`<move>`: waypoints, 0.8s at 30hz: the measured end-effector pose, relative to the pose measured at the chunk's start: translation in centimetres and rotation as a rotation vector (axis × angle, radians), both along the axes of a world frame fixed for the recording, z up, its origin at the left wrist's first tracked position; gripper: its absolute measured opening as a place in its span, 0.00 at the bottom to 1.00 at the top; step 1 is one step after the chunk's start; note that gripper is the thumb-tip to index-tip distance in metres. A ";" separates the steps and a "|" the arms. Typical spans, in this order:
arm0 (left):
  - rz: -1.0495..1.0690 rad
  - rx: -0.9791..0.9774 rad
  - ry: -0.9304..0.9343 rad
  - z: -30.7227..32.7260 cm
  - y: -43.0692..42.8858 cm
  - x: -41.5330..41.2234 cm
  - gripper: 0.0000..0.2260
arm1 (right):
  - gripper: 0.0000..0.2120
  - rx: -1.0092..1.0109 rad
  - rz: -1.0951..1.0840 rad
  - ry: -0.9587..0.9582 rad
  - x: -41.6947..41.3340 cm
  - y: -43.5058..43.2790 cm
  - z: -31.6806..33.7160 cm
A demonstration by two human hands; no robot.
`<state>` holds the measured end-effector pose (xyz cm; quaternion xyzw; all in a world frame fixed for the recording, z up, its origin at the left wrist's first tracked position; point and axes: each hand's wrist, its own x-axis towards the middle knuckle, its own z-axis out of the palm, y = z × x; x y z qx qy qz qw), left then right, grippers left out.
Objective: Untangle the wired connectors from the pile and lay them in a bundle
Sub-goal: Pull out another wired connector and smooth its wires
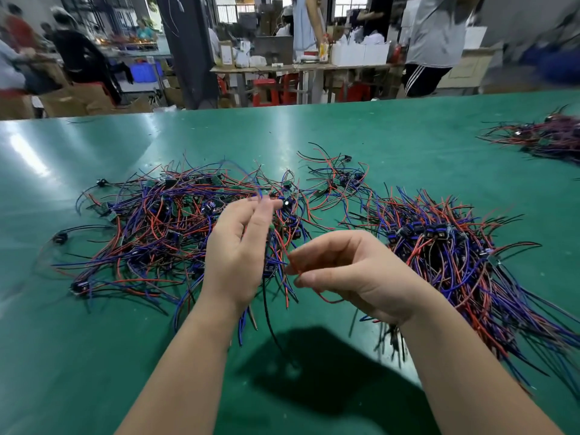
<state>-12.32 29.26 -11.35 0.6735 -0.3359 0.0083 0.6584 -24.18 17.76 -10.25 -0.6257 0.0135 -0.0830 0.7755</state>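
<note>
Two heaps are spread on the green tabletop (376,130): the tangled pile (157,221) behind the left hand (238,249), the bundle (455,262) just beside the right hand (357,274). Hanging wires (266,306) are gripped by the left hand; a red wire (326,299) is pinched by the right.

Counted: one left hand (238,246), one right hand (351,274), one counter (94,356). The wired connectors (335,180) formed three heaps: pile (163,221), bundle (455,262), far heap (546,139).
</note>
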 end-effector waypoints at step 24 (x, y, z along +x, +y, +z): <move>0.046 0.309 -0.697 -0.8 -0.3 -2.0 0.40 | 0.04 0.109 -0.263 0.093 0.6 -0.8 -0.2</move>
